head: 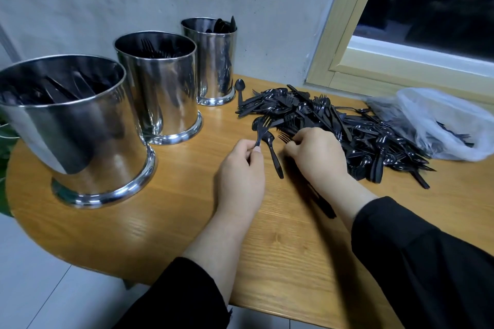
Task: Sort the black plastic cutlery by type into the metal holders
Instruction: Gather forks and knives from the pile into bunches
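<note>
The left hand (240, 173) is pinching a fork (261, 129) by its handle, tines pointing up and away, just left of a spoon (272, 152) lying on the table (160, 222). The right hand (318, 155) is curling its fingers around another fork (284, 137) at the near edge of the cutlery pile (334, 125). Three holders are standing along the wall: the near one (77, 128) is holding knives, the middle one (163, 88) forks, the far one (213, 61) spoons. A lone spoon (239, 91) is lying beside the far holder. A plastic bag (449, 123) is lying right of the pile.
</note>
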A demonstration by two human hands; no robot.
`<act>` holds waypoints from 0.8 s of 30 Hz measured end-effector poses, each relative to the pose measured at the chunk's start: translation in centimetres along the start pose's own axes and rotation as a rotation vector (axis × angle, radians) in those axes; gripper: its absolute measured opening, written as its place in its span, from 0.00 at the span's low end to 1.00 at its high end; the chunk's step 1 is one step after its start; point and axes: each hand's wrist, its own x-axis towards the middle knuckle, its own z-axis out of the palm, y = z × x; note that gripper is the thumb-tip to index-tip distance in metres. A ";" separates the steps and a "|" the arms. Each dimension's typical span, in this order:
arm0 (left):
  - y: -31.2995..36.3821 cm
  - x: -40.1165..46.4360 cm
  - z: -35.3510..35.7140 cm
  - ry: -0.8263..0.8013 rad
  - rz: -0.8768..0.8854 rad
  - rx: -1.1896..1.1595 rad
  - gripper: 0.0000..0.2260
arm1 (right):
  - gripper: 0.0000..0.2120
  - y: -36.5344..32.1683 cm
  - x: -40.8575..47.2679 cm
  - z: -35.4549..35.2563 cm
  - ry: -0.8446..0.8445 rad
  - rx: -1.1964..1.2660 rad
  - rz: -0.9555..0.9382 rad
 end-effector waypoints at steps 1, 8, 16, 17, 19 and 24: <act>0.0 0.0 0.0 -0.004 -0.007 -0.002 0.08 | 0.06 0.0 0.1 -0.2 -0.011 0.093 0.056; 0.9 -0.4 -0.3 -0.020 -0.062 -0.124 0.08 | 0.12 -0.5 0.3 -3.6 -0.020 0.728 0.256; 2.1 -0.9 -0.3 -0.236 -0.066 -0.330 0.10 | 0.09 -1.5 -1.8 -5.0 -0.206 0.858 0.052; 2.0 -0.9 -0.3 -0.257 -0.047 -0.320 0.11 | 0.10 -1.5 -1.9 -4.9 -0.206 0.850 0.052; 1.5 -0.8 -0.2 -0.268 -0.017 -0.279 0.11 | 0.11 -1.3 -1.8 -4.8 -0.193 0.806 0.051; 0.7 -0.7 -0.3 -0.253 -0.002 -0.203 0.09 | 0.09 1.1 -2.3 -5.8 -0.117 0.296 -0.036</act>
